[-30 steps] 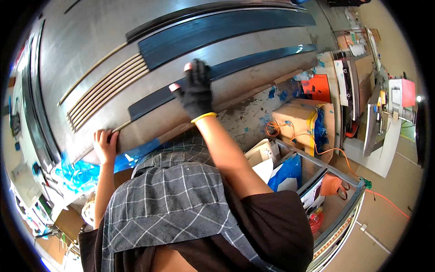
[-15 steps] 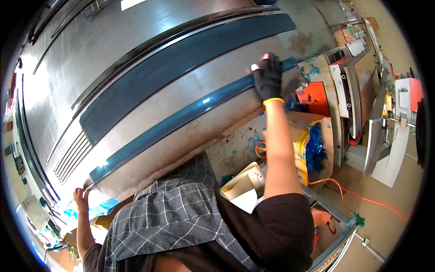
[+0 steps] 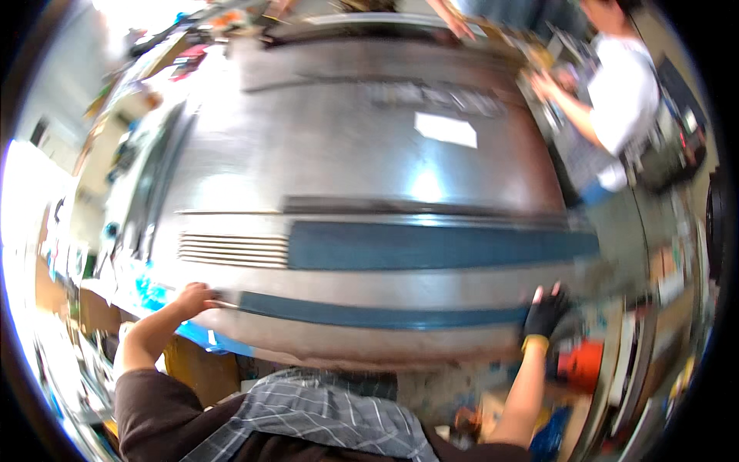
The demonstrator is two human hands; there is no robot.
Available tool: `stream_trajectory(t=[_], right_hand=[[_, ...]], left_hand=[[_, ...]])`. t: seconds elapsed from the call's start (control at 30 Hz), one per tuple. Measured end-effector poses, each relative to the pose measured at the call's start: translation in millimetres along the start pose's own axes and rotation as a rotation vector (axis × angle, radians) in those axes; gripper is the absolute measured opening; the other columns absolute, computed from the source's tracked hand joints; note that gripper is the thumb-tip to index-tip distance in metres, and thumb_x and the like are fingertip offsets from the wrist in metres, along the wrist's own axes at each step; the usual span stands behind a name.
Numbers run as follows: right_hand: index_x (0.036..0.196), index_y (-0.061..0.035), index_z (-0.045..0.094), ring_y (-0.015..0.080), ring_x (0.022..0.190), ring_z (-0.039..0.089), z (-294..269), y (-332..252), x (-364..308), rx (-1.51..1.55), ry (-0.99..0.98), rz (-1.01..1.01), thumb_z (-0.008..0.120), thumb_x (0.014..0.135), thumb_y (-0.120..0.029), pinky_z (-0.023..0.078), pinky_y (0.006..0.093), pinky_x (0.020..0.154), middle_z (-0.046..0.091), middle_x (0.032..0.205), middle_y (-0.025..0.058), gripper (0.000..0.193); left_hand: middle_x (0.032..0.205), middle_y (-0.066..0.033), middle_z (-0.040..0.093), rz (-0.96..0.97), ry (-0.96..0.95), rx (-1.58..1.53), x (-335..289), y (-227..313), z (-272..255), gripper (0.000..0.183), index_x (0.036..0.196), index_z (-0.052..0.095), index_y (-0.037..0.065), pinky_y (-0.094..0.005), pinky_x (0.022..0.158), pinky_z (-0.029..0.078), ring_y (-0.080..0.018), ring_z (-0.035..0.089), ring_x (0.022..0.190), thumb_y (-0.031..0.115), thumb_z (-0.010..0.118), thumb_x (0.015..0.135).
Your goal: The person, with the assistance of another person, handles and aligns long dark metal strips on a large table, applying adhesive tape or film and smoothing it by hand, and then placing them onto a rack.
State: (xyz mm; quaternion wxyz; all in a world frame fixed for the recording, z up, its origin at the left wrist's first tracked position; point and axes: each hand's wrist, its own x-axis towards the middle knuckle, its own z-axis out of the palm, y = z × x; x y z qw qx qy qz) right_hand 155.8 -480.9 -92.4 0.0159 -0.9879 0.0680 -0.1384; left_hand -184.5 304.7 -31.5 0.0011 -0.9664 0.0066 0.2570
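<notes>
A long narrow dark-blue strip (image 3: 385,314) lies along the near side of a metal-topped table (image 3: 231,162). My left hand (image 3: 192,299) is closed at its left end, fingers pinched together. A thin pale piece shows between those fingers and the strip; blur hides what it is. My right hand (image 3: 548,314), in a black fingerless glove with a yellow wristband, rests over the strip's right end, fingers extended and apart. Beyond the strip lies a wider dark-blue sheet (image 3: 439,246), with several thin parallel rods (image 3: 231,250) left of it.
A long dark bar (image 3: 369,205) lies behind the wide sheet. Farther back is a white paper (image 3: 446,129). A person in a white shirt (image 3: 627,92) stands at the far right, and another person's hand (image 3: 460,27) reaches over the far edge. An orange-red object (image 3: 581,363) sits at lower right.
My view has swung up and levelled, bringing the far table and other people into sight. Both hands stay by the strip; my right hand has slid outward to its right end.
</notes>
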Motion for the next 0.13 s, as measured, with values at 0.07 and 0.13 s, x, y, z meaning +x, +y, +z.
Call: stream_trajectory(t=[0.07,0.13], right_hand=[[0.149,-0.0047,0.026,0.0434,0.139,0.028,5,-47,-61,0.002,0.088,-0.254,0.043,0.094,-0.047,0.015,0.0633,0.111,0.033,0.149,0.0242,0.072],[0.15,-0.0048,0.024,0.0442,0.139,0.027,3,-125,-84,0.079,0.181,-0.439,0.045,0.092,-0.051,0.013,0.064,0.111,0.032,0.15,0.024,0.077]], left_hand=[[0.091,-0.0097,0.064,0.049,0.075,-0.074,10,-9,-2,0.023,0.096,0.068,0.018,-0.0432,0.084,0.049,-0.0315,0.06,0.097,0.038,0.064,0.085],[0.093,-0.0107,0.064,-0.02,0.03,-0.142,-38,-16,-23,0.027,0.099,0.068,0.017,-0.0423,0.086,0.049,-0.0314,0.06,0.099,0.04,0.062,0.086]])
